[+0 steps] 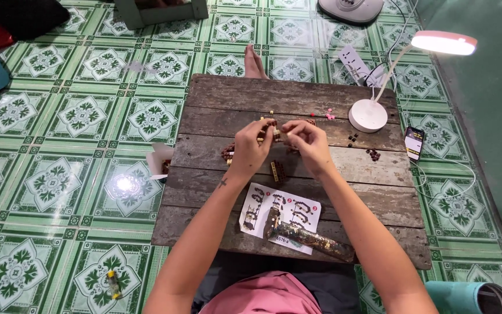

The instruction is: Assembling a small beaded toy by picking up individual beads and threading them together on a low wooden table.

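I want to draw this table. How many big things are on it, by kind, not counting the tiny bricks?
Lamp: 1
Phone: 1
Instruction sheet: 1
Shiny wrapper: 1
Small white box at the table's left edge: 1
Total: 5
Both hands hold a small brick model above it.

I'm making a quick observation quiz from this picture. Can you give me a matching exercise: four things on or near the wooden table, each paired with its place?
Things:
1. desk lamp base
2. instruction sheet
3. phone
4. small brick piece

Places:
A. table's near edge
B. between the left hand and right hand
C. table's far right corner
D. floor, right of the table

Pairs: 1-C, 2-A, 3-D, 4-B
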